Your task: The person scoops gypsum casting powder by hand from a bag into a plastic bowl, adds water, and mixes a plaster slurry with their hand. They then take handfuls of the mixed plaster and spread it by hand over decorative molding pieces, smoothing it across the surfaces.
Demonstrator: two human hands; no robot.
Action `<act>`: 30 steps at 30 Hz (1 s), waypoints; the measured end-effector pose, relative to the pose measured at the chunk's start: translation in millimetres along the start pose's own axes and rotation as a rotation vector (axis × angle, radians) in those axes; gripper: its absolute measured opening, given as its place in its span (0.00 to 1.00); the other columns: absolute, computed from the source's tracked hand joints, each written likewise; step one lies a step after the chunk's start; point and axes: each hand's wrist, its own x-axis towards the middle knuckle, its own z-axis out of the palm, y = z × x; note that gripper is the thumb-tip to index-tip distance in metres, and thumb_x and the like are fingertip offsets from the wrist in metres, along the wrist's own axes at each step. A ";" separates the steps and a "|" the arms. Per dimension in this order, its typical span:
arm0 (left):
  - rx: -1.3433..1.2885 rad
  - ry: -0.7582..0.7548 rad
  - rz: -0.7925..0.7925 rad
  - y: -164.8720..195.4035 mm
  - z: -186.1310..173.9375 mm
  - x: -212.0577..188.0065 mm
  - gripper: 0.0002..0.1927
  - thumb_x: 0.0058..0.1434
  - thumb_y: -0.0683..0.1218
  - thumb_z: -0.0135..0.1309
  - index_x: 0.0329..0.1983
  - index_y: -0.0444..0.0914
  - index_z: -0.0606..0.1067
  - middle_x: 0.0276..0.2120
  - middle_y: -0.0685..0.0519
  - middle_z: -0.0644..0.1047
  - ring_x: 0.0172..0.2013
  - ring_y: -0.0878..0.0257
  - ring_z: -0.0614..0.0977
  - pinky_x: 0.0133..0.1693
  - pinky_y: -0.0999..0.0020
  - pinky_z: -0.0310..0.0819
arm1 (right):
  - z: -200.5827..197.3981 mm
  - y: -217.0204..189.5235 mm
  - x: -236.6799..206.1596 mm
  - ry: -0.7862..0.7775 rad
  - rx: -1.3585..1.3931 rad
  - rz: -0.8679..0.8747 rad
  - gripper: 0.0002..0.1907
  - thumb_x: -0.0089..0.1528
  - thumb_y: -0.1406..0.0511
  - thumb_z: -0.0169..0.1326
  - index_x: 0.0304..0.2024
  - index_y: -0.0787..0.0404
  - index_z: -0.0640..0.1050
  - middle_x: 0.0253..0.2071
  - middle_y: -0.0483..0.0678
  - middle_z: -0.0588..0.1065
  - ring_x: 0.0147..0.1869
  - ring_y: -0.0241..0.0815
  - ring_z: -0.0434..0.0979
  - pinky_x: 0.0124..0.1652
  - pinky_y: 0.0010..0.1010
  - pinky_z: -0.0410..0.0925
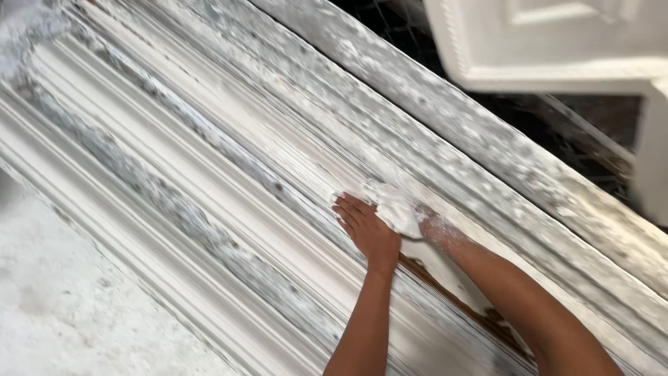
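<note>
A long ribbed mould (209, 174) is laid flat and runs diagonally from the far left to the near right, so that its grooves are open from above and can be reached along their whole length. Wet white plaster (398, 209) is pressed into the middle channel, just right of centre. The left hand (369, 230) is laid flat on the mould, fingers together and pointing to the far left, its palm touching the plaster lump. The right hand (424, 221) is largely buried under the plaster and coated in it; whether its fingers are spread or curled cannot be told. Both forearms are stretched in from the near right. A white plaster casting (557, 49) stands at the far right, well apart.
</note>
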 end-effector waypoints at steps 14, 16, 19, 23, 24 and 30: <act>0.033 0.183 0.169 87.6 206.4 -342.9 0.49 0.59 0.41 0.52 0.73 0.16 0.38 0.72 0.21 0.43 0.74 0.29 0.41 0.72 0.44 0.28 | -46.2 90.6 -388.2 0.009 -0.071 0.044 0.23 0.72 0.60 0.40 0.57 0.73 0.75 0.62 0.62 0.74 0.68 0.55 0.72 0.67 0.40 0.61; -0.014 0.075 0.086 108.3 227.0 -385.9 0.51 0.55 0.38 0.52 0.73 0.17 0.37 0.73 0.23 0.42 0.74 0.29 0.40 0.71 0.44 0.26 | -58.1 101.9 -439.7 -0.016 -0.066 0.052 0.23 0.72 0.60 0.40 0.56 0.73 0.75 0.61 0.62 0.74 0.67 0.55 0.72 0.67 0.40 0.62; -0.061 -0.036 0.012 132.2 256.0 -452.5 0.53 0.50 0.36 0.53 0.72 0.19 0.36 0.73 0.26 0.40 0.73 0.30 0.38 0.70 0.45 0.25 | -75.1 112.6 -515.8 -0.034 -0.055 0.067 0.23 0.72 0.60 0.40 0.55 0.73 0.75 0.61 0.63 0.75 0.67 0.56 0.73 0.66 0.41 0.62; -0.061 0.043 0.063 158.6 306.5 -544.7 0.52 0.51 0.36 0.53 0.72 0.19 0.37 0.73 0.24 0.42 0.74 0.30 0.40 0.71 0.44 0.28 | -93.7 128.4 -614.8 -0.055 -0.042 0.078 0.23 0.72 0.60 0.40 0.55 0.74 0.76 0.60 0.63 0.75 0.66 0.56 0.73 0.66 0.41 0.63; -0.038 0.073 0.089 166.4 322.7 -564.4 0.51 0.51 0.36 0.53 0.72 0.18 0.37 0.72 0.23 0.43 0.73 0.28 0.41 0.71 0.44 0.29 | -100.4 135.5 -641.4 -0.054 -0.037 0.074 0.23 0.72 0.60 0.40 0.54 0.74 0.76 0.60 0.63 0.75 0.66 0.56 0.74 0.66 0.41 0.63; 0.055 0.139 0.121 203.2 433.5 -737.3 0.49 0.51 0.38 0.52 0.70 0.16 0.42 0.70 0.20 0.47 0.72 0.27 0.47 0.71 0.43 0.35 | -129.1 204.0 -865.5 0.017 -0.100 -0.025 0.22 0.71 0.60 0.42 0.55 0.72 0.76 0.59 0.65 0.74 0.65 0.61 0.71 0.63 0.47 0.62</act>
